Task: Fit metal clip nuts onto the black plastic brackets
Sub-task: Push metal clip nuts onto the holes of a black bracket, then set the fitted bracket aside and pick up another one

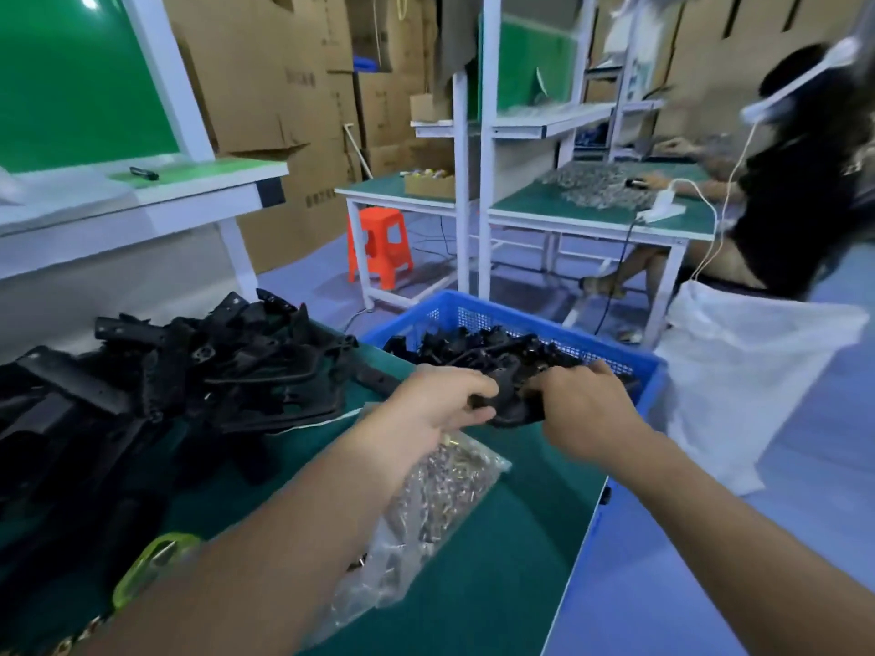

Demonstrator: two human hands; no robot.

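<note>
The head view, the only one, shows two bare grips meeting over the far edge of a green table (511,575). The left grip (440,409) curls its fingers round the left end of a single black plastic bracket (513,407), and the right grip (587,409) closes its fingers over the right end, so both hold that one piece between them. The bracket hangs just above the near rim of one blue plastic crate (651,371), which stands beside the table and holds a heap of finished-looking brackets (473,348), too tangled to count. On the table to the left lies one large pile of black brackets (189,371), also too many to count. Under the left forearm lies one clear plastic bag of metal clip nuts (440,494), its contents a mass of small shiny pieces. One lime-green looped object (151,565) shows near the left elbow; what it is cannot be told. Beyond the crate stands one white sack (748,385) on the floor. Farther back are one orange stool (379,246), stacked cardboard boxes (284,87), and a second table (568,215) bearing a grey heap of metal parts (592,187), where one other person (800,191) sits.
</note>
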